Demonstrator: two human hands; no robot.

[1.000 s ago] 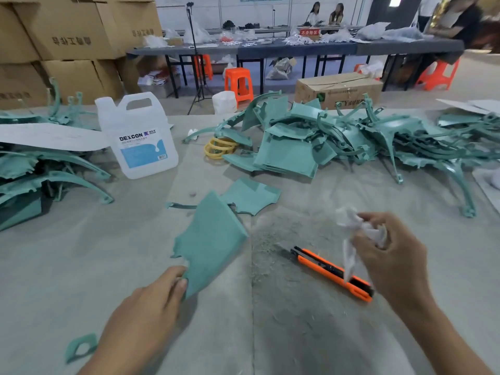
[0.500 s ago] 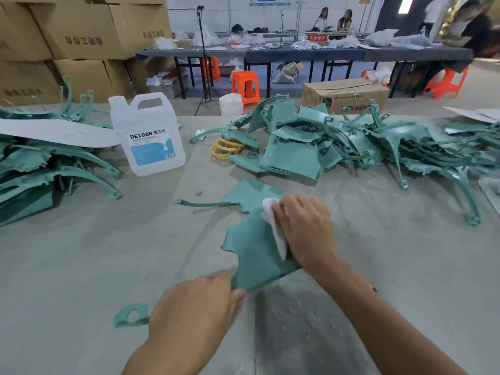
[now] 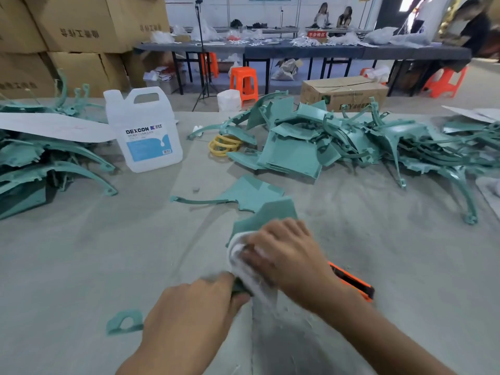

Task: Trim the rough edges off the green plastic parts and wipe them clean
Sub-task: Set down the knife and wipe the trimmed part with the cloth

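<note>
A flat green plastic part point(image 3: 266, 215) stands tilted above the grey table point(image 3: 81, 261). My left hand point(image 3: 194, 307) pinches its near corner. My right hand point(image 3: 284, 253) presses a crumpled white cloth point(image 3: 243, 263) against the part's face and covers most of it. An orange utility knife point(image 3: 351, 281) lies on the table just right of my right wrist, partly hidden. Another flat green part point(image 3: 243, 193) lies on the table behind the held one.
A big pile of green parts point(image 3: 365, 147) fills the right back of the table and another pile point(image 3: 40, 163) the left. A white DEXCON jug point(image 3: 146, 131) and yellow rings point(image 3: 223, 144) stand between them. A small green offcut point(image 3: 124, 322) lies near left.
My right hand brought the cloth from beside the knife onto the green part and is now rubbing lower, toward my left hand. The part tilted more toward me.
</note>
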